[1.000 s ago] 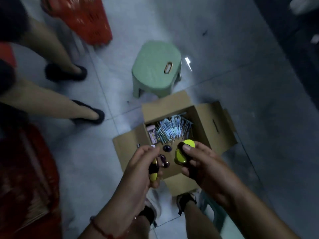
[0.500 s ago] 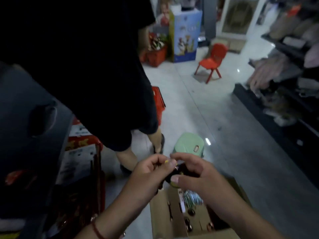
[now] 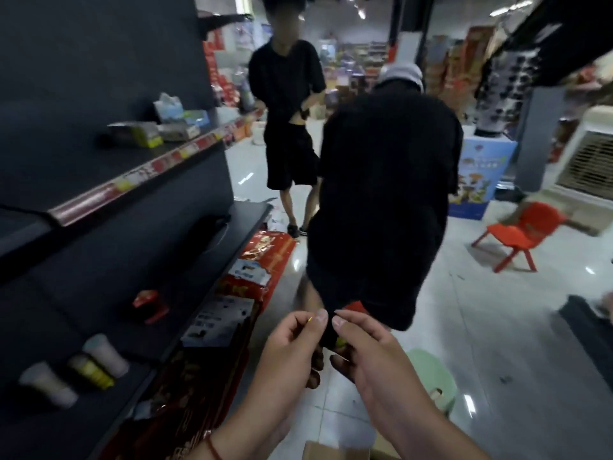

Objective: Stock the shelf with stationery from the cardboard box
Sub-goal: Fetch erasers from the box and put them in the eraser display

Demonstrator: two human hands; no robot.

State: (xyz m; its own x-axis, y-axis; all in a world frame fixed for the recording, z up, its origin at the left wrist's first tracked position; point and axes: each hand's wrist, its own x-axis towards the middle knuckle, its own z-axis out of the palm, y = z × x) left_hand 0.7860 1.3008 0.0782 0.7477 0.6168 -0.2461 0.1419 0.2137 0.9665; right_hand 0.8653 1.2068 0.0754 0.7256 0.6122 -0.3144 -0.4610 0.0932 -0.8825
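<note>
My left hand and my right hand are raised side by side at chest height, fingertips almost touching. Each grips a small yellow and black stationery item. Only a yellow sliver shows between my left fingers, and a yellow-green bit shows under my right fingers. One flap of the cardboard box shows at the bottom edge, below my hands. The dark shelf runs along the left, its lower board level with my left hand.
The lower shelf carries white and yellow tubes and a red pack. Red packages lie on the floor by the shelf. A person in black bends over right ahead; another stands behind. A green stool and red chair are at right.
My view has swung up from the box on the floor to the aisle and shelf. Both hands rose with the yellow and black items and came closer together.
</note>
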